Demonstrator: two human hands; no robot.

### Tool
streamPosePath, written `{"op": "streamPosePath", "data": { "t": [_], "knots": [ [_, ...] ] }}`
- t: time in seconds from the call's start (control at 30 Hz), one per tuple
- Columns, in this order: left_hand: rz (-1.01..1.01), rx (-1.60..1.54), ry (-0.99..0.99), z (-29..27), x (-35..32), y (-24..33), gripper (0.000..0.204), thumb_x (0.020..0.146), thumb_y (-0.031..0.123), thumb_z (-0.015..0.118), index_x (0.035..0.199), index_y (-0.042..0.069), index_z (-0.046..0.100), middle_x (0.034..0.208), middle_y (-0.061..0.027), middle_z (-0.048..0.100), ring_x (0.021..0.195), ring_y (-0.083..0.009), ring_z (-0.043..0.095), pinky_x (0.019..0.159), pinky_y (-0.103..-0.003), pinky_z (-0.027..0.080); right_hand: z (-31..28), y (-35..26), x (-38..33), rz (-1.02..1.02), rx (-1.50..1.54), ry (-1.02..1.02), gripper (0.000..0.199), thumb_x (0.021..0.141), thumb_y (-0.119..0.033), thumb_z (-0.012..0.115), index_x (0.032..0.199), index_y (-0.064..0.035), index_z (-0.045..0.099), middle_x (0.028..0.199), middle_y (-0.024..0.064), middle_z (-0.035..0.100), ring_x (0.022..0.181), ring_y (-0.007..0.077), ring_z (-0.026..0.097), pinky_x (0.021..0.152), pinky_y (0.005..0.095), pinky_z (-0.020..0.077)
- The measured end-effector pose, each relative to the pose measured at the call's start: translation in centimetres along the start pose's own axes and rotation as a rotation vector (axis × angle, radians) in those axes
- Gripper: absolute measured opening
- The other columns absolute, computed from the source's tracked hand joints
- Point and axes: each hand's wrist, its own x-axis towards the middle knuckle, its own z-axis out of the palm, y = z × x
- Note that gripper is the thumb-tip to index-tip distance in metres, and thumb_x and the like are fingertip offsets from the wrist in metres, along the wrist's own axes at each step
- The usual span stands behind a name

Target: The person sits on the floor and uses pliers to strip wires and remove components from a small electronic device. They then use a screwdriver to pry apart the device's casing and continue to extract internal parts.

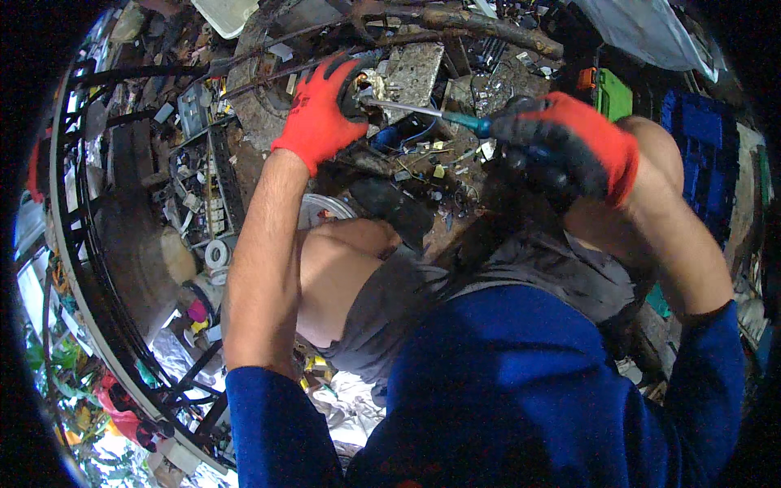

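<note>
Both of my hands wear red gloves with black palms and fingers. My right hand [565,146] grips a screwdriver [468,122] by its dark teal handle. Its metal shaft points left, and the tip meets a small part with brassy and metallic bits [372,84]. My left hand [325,110] is closed around that part from the left, thumb below and fingers above. The glove hides much of the part, so its kind is not clear. Behind it lies a flat, worn metal plate [413,73].
A grey tray of small parts [203,183] lies to the left, beside a black metal frame [77,211]. A thick wooden branch [488,31] crosses the far side. To the right are a green case [614,96] and a blue crate [695,138]. Scraps litter the ground [439,183].
</note>
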Motion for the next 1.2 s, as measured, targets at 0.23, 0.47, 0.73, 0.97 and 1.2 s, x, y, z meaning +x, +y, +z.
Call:
{"op": "streamPosePath", "data": {
  "t": [0.23, 0.47, 0.73, 0.97, 1.2],
  "knots": [
    [-0.046, -0.048, 0.001, 0.1, -0.2, -0.1, 0.085, 0.059, 0.019, 0.080, 0.139, 0.017, 0.050, 0.145, -0.0170, 0.044, 0.130, -0.0418, 0.044, 0.111, -0.045, 0.038, -0.2, -4.1, 1.2, 0.524, -0.046, 0.152, 0.051, 0.072, -0.033, 0.077, 0.114, -0.0054, 0.067, 0.095, 0.0170, 0.069, 0.094, 0.0344, 0.068, 0.087, 0.0395, 0.0521],
    [-0.041, -0.014, 0.013, 0.1, 0.0, -0.4, 0.086, 0.062, 0.022, 0.081, 0.141, 0.019, 0.048, 0.146, -0.0190, 0.043, 0.132, -0.0430, 0.042, 0.112, -0.046, 0.037, -2.2, -1.9, 2.2, -0.052, -0.555, -0.022, 0.045, 0.078, -0.029, 0.073, 0.114, -0.0044, 0.068, 0.106, 0.0191, 0.068, 0.096, 0.0382, 0.066, 0.088, 0.0420, 0.0524],
    [-0.091, -0.025, -0.023, 0.1, 0.9, -0.6, 0.089, 0.065, 0.026, 0.082, 0.144, 0.018, 0.045, 0.149, -0.0222, 0.039, 0.136, -0.0423, 0.040, 0.114, -0.046, 0.035, 1.8, -2.8, 0.5, 0.089, -0.726, 0.219, 0.037, 0.078, -0.026, 0.072, 0.108, -0.0067, 0.065, 0.103, 0.0161, 0.066, 0.087, 0.0376, 0.066, 0.073, 0.0447, 0.0553],
    [-0.007, -0.060, -0.041, -0.3, -0.2, -0.3, 0.085, 0.065, 0.025, 0.080, 0.143, 0.021, 0.047, 0.148, -0.0170, 0.043, 0.133, -0.0392, 0.043, 0.112, -0.044, 0.038, -3.2, -0.4, -1.2, 0.180, -0.116, 0.017, 0.041, 0.082, -0.023, 0.071, 0.119, -0.0077, 0.066, 0.122, 0.0168, 0.063, 0.108, 0.0361, 0.061, 0.095, 0.0413, 0.0497],
    [-0.016, -0.003, -0.100, 0.2, -1.2, 2.0, 0.085, 0.064, 0.026, 0.078, 0.143, 0.022, 0.047, 0.145, -0.0227, 0.042, 0.130, -0.0428, 0.045, 0.110, -0.045, 0.040, -2.6, -0.3, -3.6, 0.238, 0.051, -0.149, 0.033, 0.088, -0.022, 0.063, 0.116, -0.0058, 0.067, 0.103, 0.0069, 0.063, 0.093, 0.0205, 0.054, 0.079, 0.0310, 0.0425]
  ]
}}
